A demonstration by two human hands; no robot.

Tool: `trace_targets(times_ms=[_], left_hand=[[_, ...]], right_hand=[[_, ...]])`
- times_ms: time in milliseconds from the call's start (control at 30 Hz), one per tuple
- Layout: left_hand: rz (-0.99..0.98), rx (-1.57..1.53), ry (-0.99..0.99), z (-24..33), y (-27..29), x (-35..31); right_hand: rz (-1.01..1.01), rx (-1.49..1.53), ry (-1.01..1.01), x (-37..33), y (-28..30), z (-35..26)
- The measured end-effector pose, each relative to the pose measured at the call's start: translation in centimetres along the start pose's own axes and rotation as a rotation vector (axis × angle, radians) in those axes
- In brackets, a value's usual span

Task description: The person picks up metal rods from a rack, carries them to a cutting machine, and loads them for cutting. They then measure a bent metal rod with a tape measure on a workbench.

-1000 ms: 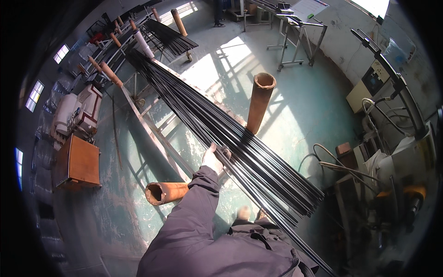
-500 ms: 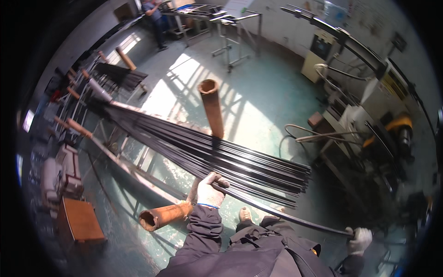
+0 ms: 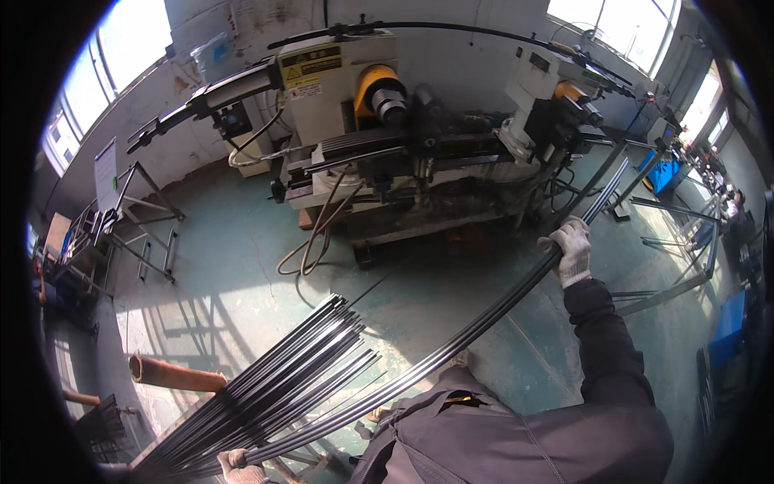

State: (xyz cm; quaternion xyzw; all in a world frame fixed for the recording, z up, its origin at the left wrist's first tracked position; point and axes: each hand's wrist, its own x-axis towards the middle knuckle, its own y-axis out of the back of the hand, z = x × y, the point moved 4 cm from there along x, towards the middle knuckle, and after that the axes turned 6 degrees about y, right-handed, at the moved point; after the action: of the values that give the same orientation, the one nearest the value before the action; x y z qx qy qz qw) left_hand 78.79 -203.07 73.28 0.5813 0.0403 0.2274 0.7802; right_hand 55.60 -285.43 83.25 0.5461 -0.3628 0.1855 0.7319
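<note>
Machine (image 3: 435, 211) ahead, black rod pile (image 3: 270, 385) lower left, and a long rod bundle (image 3: 455, 344) slanting across the front!
Right hand (image 3: 573, 248) wraps it near the upper end; left hand (image 3: 240, 467) touches it at the lower edge, grip I can't tell.

Here's the gloved right hand (image 3: 572, 248) out wide, fingers wrapped round a few long black rods (image 3: 476, 327), and the gloved left hand (image 3: 240, 468) has them too, down at the lower edge! Beside them fans a thick pile of dark rods (image 3: 278, 379), a rusty pipe (image 3: 177, 375) next to it, a big machine (image 3: 427, 185) along the wall (image 3: 459, 52).
</note>
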Motion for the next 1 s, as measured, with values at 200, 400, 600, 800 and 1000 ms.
trace_targets(times_ms=[200, 400, 600, 800, 1000], left_hand=[[-0.072, -0.387, 0.153, 17.4, 2.7, -10.9], [-0.351, -1.302, 0.165, 28.8, -2.5, -14.2], [-0.612, -2.225, 0.738, 40.9, -4.9, -17.1], [-0.716, -2.251, 0.628, 53.6, -7.3, -18.0], [-0.861, -2.253, 0.692, 66.5, -12.8, -18.0]], right_hand=[[-0.026, -0.041, -0.041, -1.3, -2.7, 17.0], [-0.116, -0.006, -0.173, -2.5, -6.3, 31.6], [-0.066, -0.024, -0.216, -3.4, -10.2, 39.2], [-0.052, -0.146, -0.354, -6.3, -12.9, 48.4], [0.187, 0.201, -0.593, -6.4, -14.0, 57.7]])
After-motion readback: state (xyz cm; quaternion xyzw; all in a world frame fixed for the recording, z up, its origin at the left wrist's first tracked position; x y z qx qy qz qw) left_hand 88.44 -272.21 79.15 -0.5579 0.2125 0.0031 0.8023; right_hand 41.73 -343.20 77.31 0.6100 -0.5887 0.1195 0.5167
